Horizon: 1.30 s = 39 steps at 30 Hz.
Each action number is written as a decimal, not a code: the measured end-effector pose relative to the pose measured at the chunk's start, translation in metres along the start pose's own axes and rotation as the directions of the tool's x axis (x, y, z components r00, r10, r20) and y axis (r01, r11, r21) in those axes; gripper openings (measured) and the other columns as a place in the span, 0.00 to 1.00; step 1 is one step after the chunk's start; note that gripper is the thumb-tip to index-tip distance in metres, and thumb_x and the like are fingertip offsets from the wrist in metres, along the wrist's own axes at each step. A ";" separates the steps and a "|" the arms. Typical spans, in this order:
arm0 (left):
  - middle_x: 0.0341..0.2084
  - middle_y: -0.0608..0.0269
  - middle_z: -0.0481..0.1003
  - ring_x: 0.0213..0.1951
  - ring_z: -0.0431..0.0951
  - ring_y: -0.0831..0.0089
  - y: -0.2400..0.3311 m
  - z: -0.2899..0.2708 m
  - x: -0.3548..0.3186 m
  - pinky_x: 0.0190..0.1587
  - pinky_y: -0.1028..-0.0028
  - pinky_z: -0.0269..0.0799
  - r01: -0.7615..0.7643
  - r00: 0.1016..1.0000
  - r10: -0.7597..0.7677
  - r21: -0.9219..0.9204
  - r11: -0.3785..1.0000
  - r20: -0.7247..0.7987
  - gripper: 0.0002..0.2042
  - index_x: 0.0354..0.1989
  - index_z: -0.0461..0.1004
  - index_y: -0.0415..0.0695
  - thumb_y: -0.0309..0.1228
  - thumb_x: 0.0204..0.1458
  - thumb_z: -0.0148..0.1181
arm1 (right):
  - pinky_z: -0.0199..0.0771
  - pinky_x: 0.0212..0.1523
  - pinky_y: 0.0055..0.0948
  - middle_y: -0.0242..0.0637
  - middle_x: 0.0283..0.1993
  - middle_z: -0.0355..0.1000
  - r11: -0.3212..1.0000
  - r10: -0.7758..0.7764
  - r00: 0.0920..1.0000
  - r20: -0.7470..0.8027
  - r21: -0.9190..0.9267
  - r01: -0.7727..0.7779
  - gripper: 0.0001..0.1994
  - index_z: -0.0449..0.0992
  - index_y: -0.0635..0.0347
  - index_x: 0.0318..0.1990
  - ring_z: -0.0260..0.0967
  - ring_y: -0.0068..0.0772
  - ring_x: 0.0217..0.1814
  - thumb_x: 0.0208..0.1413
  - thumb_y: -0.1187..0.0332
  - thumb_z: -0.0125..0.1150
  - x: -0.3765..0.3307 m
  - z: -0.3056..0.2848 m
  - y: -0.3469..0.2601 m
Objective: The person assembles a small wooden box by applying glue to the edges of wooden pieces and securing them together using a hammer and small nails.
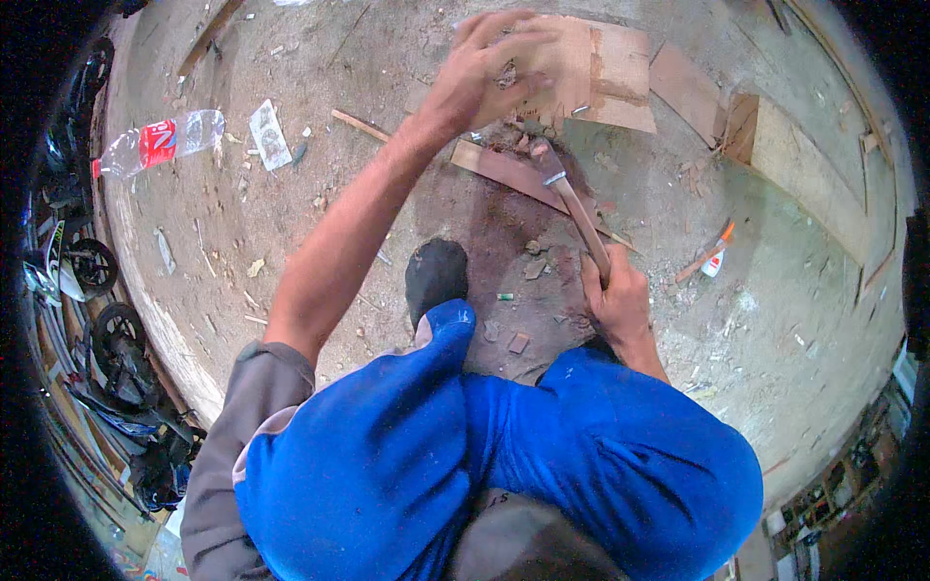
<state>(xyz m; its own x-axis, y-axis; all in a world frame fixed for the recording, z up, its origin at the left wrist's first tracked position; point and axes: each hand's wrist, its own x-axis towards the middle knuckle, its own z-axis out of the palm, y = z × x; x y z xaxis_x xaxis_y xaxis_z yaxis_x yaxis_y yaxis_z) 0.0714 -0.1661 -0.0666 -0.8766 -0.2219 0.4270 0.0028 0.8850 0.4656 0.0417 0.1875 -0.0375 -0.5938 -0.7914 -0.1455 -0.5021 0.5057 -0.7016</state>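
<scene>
My left hand (489, 73) reaches forward, its fingers spread and smeared by motion. It is over the left end of a light brown flat board (620, 77); whether it touches the board is not clear. In my right hand (618, 300) is a wooden-handled tool (584, 221), gripped near its lower end. The tool slants forward and left, with a silver band near its far end; its tip blends into the debris. Under it lies a thin reddish-brown wood strip (509, 172).
Left on the dirt floor lie a clear plastic bottle (160, 142) with a red label and a crumpled white wrapper (269, 134). Further right are a long pale plank (809, 194) and a small white bottle with an orange tip (715, 259). Motorbikes (121, 353) stand along the left edge.
</scene>
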 end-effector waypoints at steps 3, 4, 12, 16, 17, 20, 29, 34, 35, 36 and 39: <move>0.60 0.49 0.70 0.61 0.71 0.53 0.035 0.004 -0.024 0.61 0.56 0.70 0.458 0.855 -0.506 -0.293 0.839 -0.114 0.27 0.62 0.71 0.42 0.43 0.58 0.69 | 0.75 0.27 0.53 0.55 0.27 0.75 1.000 0.020 1.000 -0.012 0.012 -0.020 0.13 0.72 0.57 0.44 0.76 0.64 0.28 0.63 0.59 0.64 -0.008 -0.003 0.004; 0.56 0.48 0.71 0.58 0.73 0.57 0.046 0.006 -0.032 0.58 0.59 0.73 0.604 0.709 -0.700 -0.439 0.665 -0.086 0.29 0.61 0.70 0.38 0.44 0.58 0.69 | 0.75 0.27 0.53 0.55 0.27 0.75 0.999 0.037 0.999 -0.014 0.037 -0.036 0.13 0.72 0.57 0.44 0.76 0.63 0.29 0.63 0.59 0.65 -0.010 -0.007 0.003; 0.41 0.57 0.80 0.37 0.81 0.75 0.082 0.015 -0.050 0.42 0.74 0.79 0.710 0.465 -0.818 -0.694 0.115 0.340 0.30 0.55 0.72 0.31 0.49 0.60 0.68 | 0.76 0.31 0.52 0.56 0.31 0.76 0.990 0.137 0.989 -0.050 0.039 -0.135 0.14 0.74 0.59 0.46 0.77 0.64 0.33 0.62 0.59 0.67 0.006 0.000 0.014; 0.37 0.60 0.82 0.36 0.82 0.74 0.080 0.011 -0.057 0.42 0.74 0.79 0.762 0.418 -0.820 -0.642 0.082 0.392 0.28 0.52 0.77 0.33 0.50 0.61 0.67 | 0.77 0.39 0.50 0.58 0.37 0.77 0.957 0.284 0.957 -0.053 -0.045 -0.287 0.18 0.75 0.63 0.49 0.77 0.63 0.39 0.61 0.59 0.68 -0.028 -0.005 0.032; 0.36 0.60 0.82 0.35 0.82 0.74 0.080 0.011 -0.055 0.41 0.74 0.79 0.764 0.457 -0.806 -0.630 0.140 0.376 0.26 0.49 0.79 0.33 0.49 0.61 0.67 | 0.77 0.41 0.49 0.59 0.39 0.77 0.922 0.373 0.925 -0.068 -0.083 -0.378 0.19 0.75 0.64 0.50 0.78 0.63 0.41 0.61 0.58 0.68 -0.038 -0.011 0.033; 0.32 0.62 0.82 0.34 0.81 0.76 0.081 0.013 -0.050 0.40 0.74 0.78 0.762 0.494 -0.801 -0.612 0.211 0.339 0.23 0.41 0.83 0.34 0.48 0.61 0.67 | 0.76 0.48 0.46 0.56 0.45 0.77 0.889 0.429 0.861 -0.275 -0.042 -0.456 0.20 0.75 0.67 0.52 0.77 0.58 0.45 0.61 0.59 0.69 -0.055 -0.017 0.043; 0.29 0.64 0.82 0.32 0.78 0.80 0.088 0.006 -0.053 0.37 0.75 0.75 0.781 0.500 -0.823 -0.552 0.293 0.270 0.20 0.38 0.84 0.35 0.45 0.63 0.65 | 0.74 0.54 0.38 0.43 0.47 0.78 0.973 0.131 0.975 -0.181 0.212 -0.091 0.13 0.79 0.63 0.48 0.76 0.44 0.51 0.60 0.66 0.69 0.022 -0.017 -0.010; 0.29 0.64 0.82 0.31 0.78 0.79 0.089 0.016 -0.046 0.35 0.75 0.74 0.724 0.440 -0.816 -0.686 0.075 0.375 0.20 0.38 0.84 0.35 0.45 0.63 0.65 | 0.78 0.41 0.27 0.38 0.40 0.81 0.679 0.335 0.924 0.183 0.633 -0.372 0.18 0.82 0.67 0.48 0.76 0.24 0.38 0.67 0.57 0.64 0.110 0.030 -0.039; 0.29 0.64 0.82 0.31 0.78 0.78 0.087 0.015 -0.045 0.36 0.75 0.75 0.735 0.437 -0.822 -0.672 0.092 0.365 0.20 0.38 0.84 0.35 0.45 0.62 0.66 | 0.78 0.40 0.27 0.38 0.40 0.81 0.654 0.339 0.928 0.155 0.670 -0.351 0.19 0.82 0.68 0.47 0.76 0.24 0.37 0.67 0.56 0.64 0.119 0.034 -0.040; 0.29 0.64 0.82 0.31 0.78 0.78 0.086 0.014 -0.045 0.36 0.75 0.75 0.745 0.434 -0.828 -0.658 0.107 0.356 0.20 0.38 0.84 0.35 0.45 0.62 0.66 | 0.77 0.39 0.27 0.37 0.39 0.81 0.628 0.345 0.930 0.127 0.706 -0.329 0.19 0.82 0.69 0.46 0.76 0.23 0.36 0.67 0.56 0.64 0.127 0.038 -0.040; 0.29 0.64 0.82 0.31 0.78 0.79 0.086 0.014 -0.047 0.36 0.76 0.75 0.769 0.426 -0.854 -0.617 0.166 0.300 0.20 0.38 0.84 0.35 0.45 0.61 0.67 | 0.77 0.38 0.26 0.37 0.36 0.82 0.567 0.399 0.912 0.092 0.757 -0.325 0.20 0.83 0.70 0.43 0.76 0.23 0.35 0.66 0.56 0.65 0.140 0.045 -0.049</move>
<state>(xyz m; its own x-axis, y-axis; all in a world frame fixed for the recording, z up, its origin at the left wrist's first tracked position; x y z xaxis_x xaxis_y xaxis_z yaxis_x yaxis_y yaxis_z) 0.1062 -0.0740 -0.0581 -0.5200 -0.7269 -0.4486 -0.3770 -0.2760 0.8841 0.0114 0.0366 -0.0549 -0.6841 -0.5518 -0.4771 0.3840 0.2836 -0.8787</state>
